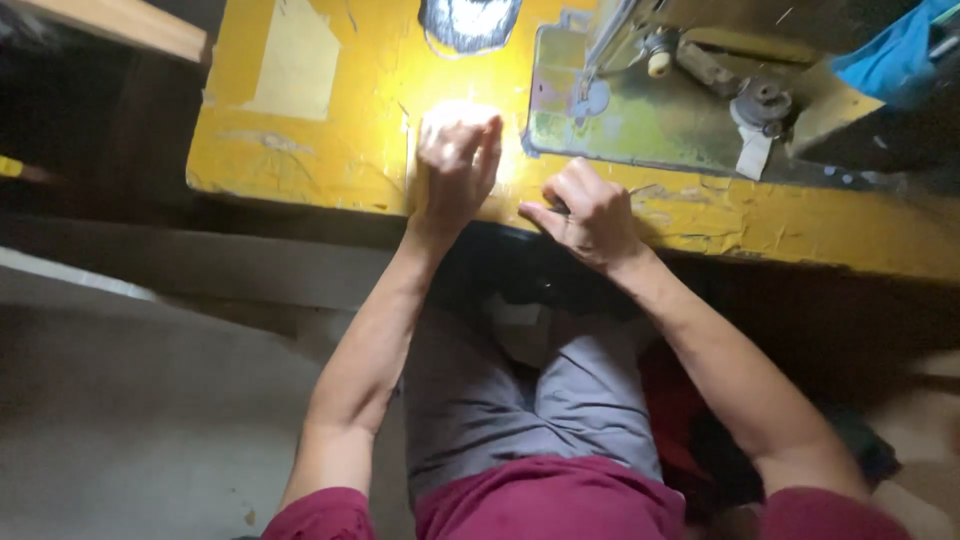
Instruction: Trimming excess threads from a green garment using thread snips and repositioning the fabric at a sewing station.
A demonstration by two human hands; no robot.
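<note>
Both forearms reach up from the lap to the desk's near edge. Left hand (pixel 455 165) lies flat, fingers pressed together, on a pale, glare-washed piece (pixel 440 125) at that edge. Right hand (pixel 590 215) curls just beside it, pinching something small and dark. Scuffed yellow desk (pixel 300 110) lies bare leftward; a worn metal sewing machine base (pixel 660 120) crowds the right.

Counting now: two bare hands, left (pixel 455 165) and right (pixel 590 212), one worn yellow wooden table (pixel 320 120), one old greenish metal sewing machine (pixel 660 110), one pale cloth piece (pixel 440 125), one blue fabric bundle (pixel 895 50).
</note>
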